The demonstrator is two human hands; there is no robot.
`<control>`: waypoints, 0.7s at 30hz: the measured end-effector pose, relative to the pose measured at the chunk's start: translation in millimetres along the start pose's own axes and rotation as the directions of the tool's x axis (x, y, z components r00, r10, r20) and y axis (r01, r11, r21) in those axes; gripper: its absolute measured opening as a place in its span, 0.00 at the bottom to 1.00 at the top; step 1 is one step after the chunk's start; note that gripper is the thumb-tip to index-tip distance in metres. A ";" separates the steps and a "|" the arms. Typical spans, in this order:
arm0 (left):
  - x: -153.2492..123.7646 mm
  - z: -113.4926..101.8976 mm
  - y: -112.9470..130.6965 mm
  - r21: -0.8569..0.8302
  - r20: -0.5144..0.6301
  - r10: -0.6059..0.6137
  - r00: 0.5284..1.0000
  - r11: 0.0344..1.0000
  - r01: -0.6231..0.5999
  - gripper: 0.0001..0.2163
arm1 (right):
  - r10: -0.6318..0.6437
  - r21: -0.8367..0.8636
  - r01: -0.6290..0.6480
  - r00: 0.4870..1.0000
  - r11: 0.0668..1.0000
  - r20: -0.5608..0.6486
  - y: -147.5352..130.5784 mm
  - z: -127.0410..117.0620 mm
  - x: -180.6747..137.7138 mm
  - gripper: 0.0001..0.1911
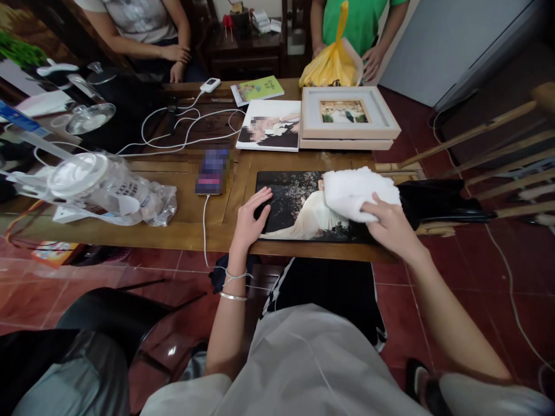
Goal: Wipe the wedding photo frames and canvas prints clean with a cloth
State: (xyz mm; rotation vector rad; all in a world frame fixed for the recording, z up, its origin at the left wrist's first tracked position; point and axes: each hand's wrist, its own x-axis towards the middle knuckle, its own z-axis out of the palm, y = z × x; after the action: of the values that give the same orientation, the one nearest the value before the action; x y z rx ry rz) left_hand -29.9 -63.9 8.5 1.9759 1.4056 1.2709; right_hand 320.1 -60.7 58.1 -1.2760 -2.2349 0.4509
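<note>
A dark photo panel (290,202) showing a figure in a pale gown lies flat along the near edge of the wooden table (173,225). My left hand (251,216) rests on the panel's left edge, fingers stretched out and thumb apart. With my right hand (388,222) I grip a white cloth (358,190), which is spread over the panel's upper right part and hides some of the picture. To the left of the panel lies a phone (212,172) with a white cable plugged in.
Behind the panel are a photo album (271,125), stacked picture frames (351,115), a green booklet (258,89) and a yellow plastic bag (332,63). A bagged plastic tub (91,179) stands at left. White cables (186,141) cross the table. Two people are at the far side.
</note>
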 end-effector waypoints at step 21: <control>0.2 -1.1 0.4 0.006 0.007 0.001 1.000 1.000 -0.001 0.14 | 0.058 -0.024 -0.058 0.998 0.998 -0.005 29.7 -16.6 64.2 0.07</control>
State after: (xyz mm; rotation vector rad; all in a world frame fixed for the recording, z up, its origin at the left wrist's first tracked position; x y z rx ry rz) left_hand -30.6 -64.1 9.4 1.9838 1.4063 1.2602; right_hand 323.4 10.2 73.6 -1.3559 -2.2107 0.4430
